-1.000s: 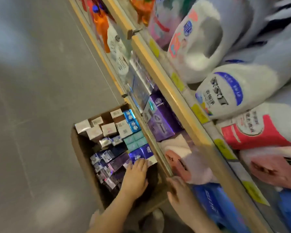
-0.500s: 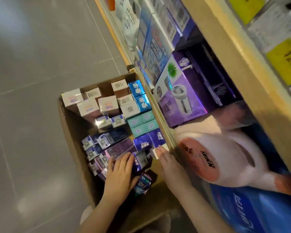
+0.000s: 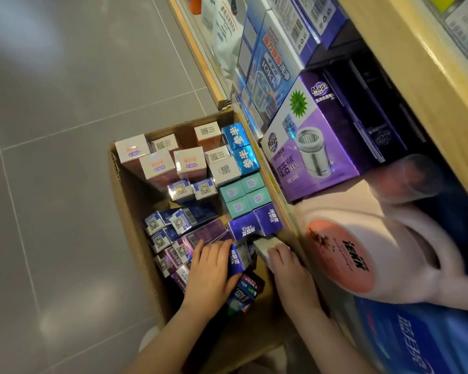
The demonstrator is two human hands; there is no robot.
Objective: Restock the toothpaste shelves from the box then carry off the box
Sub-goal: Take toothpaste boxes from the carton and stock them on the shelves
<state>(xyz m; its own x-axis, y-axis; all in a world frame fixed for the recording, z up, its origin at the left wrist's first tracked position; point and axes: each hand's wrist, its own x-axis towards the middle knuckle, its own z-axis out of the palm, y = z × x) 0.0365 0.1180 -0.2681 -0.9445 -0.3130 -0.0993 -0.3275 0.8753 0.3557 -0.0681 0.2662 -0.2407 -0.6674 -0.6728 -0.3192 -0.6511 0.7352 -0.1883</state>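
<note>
An open cardboard box stands on the floor against the bottom shelf, packed with several upright toothpaste cartons in white, teal, blue and purple. My left hand reaches into its near end, fingers lying over purple cartons and thumb curled round a blue carton. Just to the right, my right hand curls its fingertips onto a white carton by the shelf edge. A dark carton leans below the blue one.
The wooden shelf rail runs along the box's right side. Behind it sit a purple cleaner box, blue boxes and a white detergent jug. Grey tiled floor lies to the left.
The view has dropped and closed in on the box. My right hand came off the shelf rail into the box onto the white carton. My left hand moved down around the blue carton.
</note>
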